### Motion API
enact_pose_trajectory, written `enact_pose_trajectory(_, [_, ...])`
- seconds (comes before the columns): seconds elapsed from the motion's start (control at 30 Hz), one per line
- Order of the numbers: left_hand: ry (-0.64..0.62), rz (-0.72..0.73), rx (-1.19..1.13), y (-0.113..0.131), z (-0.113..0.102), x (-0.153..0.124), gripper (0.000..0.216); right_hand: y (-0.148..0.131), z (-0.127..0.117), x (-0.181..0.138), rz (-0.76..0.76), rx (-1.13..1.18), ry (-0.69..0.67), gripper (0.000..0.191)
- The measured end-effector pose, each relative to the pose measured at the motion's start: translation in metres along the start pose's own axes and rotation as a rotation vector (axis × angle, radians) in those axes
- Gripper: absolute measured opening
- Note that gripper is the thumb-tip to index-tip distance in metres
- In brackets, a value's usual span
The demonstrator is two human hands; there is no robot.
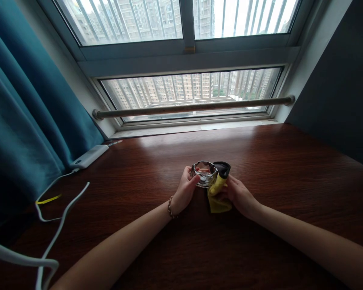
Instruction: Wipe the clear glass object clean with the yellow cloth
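Near the middle of the head view, my left hand (pixel 186 189) grips a small round clear glass bowl (pixel 206 181), perhaps an ashtray, from its left side, thumb at the front wall. My right hand (pixel 240 195) has its fingers closed on a yellow and black cloth (pixel 219 201). The cloth's dark upper fold lies against the right side of the glass, and its yellow part hangs below. Some right fingertips are hidden behind the cloth. Both hands are above the brown wooden tabletop.
A white power strip (pixel 90 156) lies at the left by the blue curtain (pixel 27 100). White cables (pixel 65 213) with a yellow tie (pixel 49 199) run along the left. Beyond the tabletop (pixel 278 169) a metal rail (pixel 193 108) crosses the window; a dark wall (pixel 341 88) stands right.
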State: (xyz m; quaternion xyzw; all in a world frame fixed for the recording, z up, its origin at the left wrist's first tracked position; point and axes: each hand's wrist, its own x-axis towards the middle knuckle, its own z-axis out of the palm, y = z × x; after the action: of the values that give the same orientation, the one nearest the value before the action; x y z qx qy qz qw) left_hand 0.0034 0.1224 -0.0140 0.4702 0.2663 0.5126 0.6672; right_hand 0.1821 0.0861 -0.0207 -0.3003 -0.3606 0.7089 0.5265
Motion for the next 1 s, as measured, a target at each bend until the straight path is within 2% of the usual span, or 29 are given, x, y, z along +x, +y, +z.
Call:
enact_pose_trajectory(0.07, [-0.016,0.031,0.129,-0.005,0.0,-0.001,0.061,0.002,0.002,-0.002,-0.041,0.039,-0.088,0.038])
enact_pose_trajectory(0.13, [-0.036,0.04,0.246,-0.01,0.0,-0.001,0.066,0.003,0.002,-0.004,-0.112,0.065,-0.102,0.033])
enact_pose_trajectory(0.2, [-0.026,0.057,0.322,-0.013,0.001,-0.002,0.072,0.002,0.0,-0.004,-0.165,0.029,-0.074,0.03])
enact_pose_trajectory(0.27, [-0.029,0.091,0.353,-0.013,0.002,-0.003,0.086,0.0,-0.003,-0.003,-0.22,-0.076,-0.025,0.03])
enact_pose_trajectory(0.37, [-0.151,0.07,0.38,-0.01,0.004,-0.005,0.106,-0.003,-0.008,-0.001,-0.285,-0.242,0.05,0.033])
enact_pose_trajectory(0.43, [-0.229,0.013,0.396,-0.008,0.006,-0.007,0.102,-0.006,-0.009,0.0,-0.32,-0.324,0.073,0.034])
enact_pose_trajectory(0.5, [-0.243,0.008,0.347,-0.006,0.007,-0.008,0.093,-0.01,-0.009,0.0,-0.395,-0.436,0.041,0.034])
enact_pose_trajectory(0.6, [-0.22,0.01,0.197,-0.004,0.007,-0.006,0.08,-0.017,-0.007,-0.001,-0.584,-0.674,-0.097,0.038])
enact_pose_trajectory(0.73, [-0.182,-0.148,-0.007,-0.003,0.006,-0.005,0.06,-0.02,-0.007,-0.005,-0.799,-1.016,-0.263,0.046])
enact_pose_trajectory(0.83, [-0.137,-0.297,-0.167,-0.003,0.004,-0.005,0.059,-0.018,-0.009,-0.007,-0.883,-1.164,-0.33,0.049])
enact_pose_trajectory(0.9, [-0.098,-0.347,-0.235,-0.004,0.001,-0.004,0.058,-0.018,-0.008,-0.009,-0.937,-1.25,-0.342,0.045])
enact_pose_trajectory(1.0, [-0.139,-0.415,-0.326,-0.004,-0.005,0.0,0.064,-0.018,-0.006,-0.013,-0.997,-1.381,-0.353,0.044])
